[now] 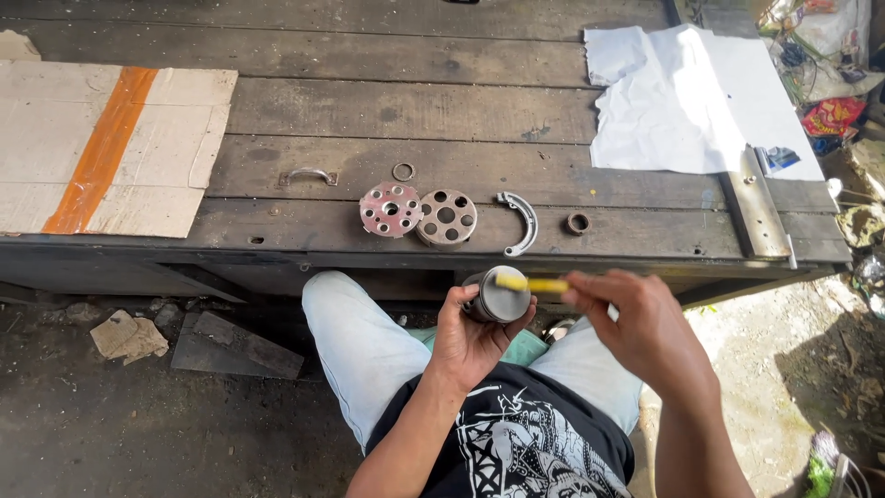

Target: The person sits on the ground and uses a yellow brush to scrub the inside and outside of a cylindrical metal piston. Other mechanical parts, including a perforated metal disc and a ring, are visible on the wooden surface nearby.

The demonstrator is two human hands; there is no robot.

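Low in the frame's centre, his left hand (pixel 475 334) clamped the metal cylinder (pixel 499 294) steady while his right hand (pixel 636 323) pinched the yellow brush (pixel 535 285), which, to my eye, wanted short, light strokes across the face.

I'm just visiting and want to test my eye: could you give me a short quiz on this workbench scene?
1. True or false: the left hand holds a metal cylinder.
2. How many round plates with holes lie on the wooden bench?
3. What colour is the tool in the right hand?

Key: 1 true. 2 two: a reddish plate and a rusty plate. 3 yellow.
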